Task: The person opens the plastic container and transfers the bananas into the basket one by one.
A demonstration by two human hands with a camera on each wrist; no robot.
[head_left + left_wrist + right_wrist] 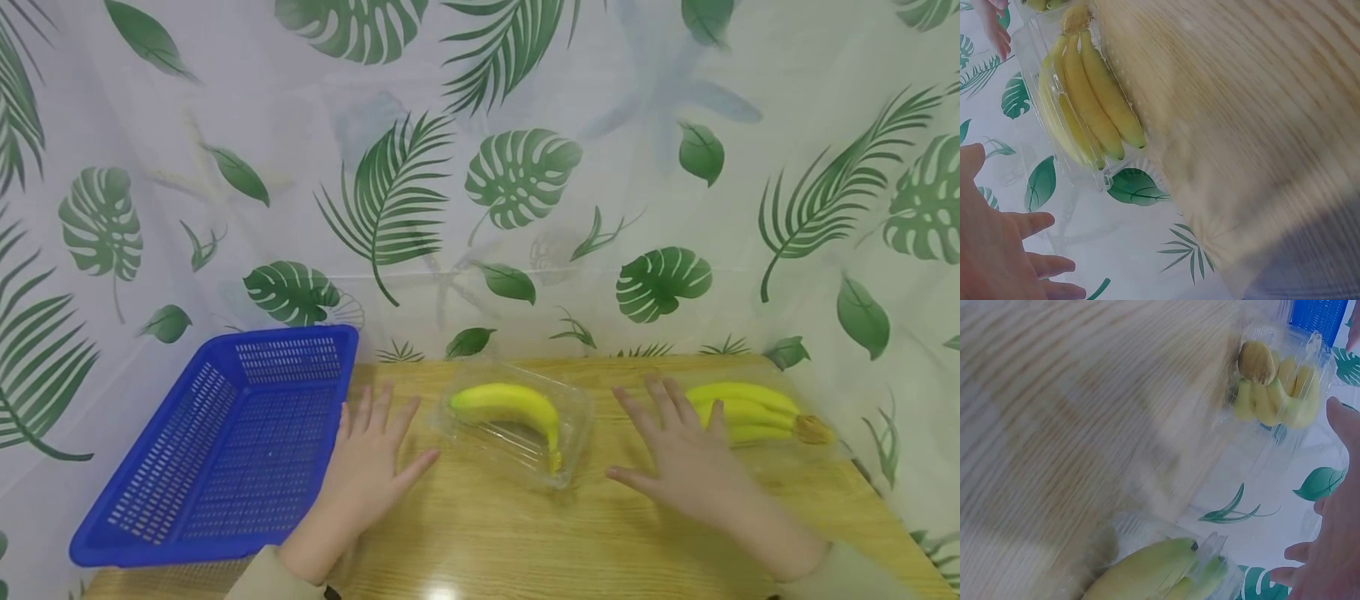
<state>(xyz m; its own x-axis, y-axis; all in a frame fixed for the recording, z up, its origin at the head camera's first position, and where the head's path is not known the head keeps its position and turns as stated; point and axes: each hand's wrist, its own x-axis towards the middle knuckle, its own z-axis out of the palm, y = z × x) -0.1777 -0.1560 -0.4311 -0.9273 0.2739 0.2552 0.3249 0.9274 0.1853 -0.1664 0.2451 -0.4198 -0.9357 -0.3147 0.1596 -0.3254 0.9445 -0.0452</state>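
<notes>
Holding left hand (369,462) and right hand (682,454) spread wide, gripping nothing at all. Flanking bananas (510,400) in a clear box (576,417) on the desk (510,542), with a second bunch (742,408) near the right hand and a blue basket (258,458) near the left.

Clear box (579,408) sits skewed, upright, bananas (510,395) inside: yellow, curved. Head view shows one, greenish tip at 9 o'clock, stem at 4–5. Wrist views show several. At its 3 o'clock: second box (1134,528), also clear, yellow bunch (750,407) inside, brown stem at 3–4. At 9: blue mesh basket (92,546), upright.
</notes>
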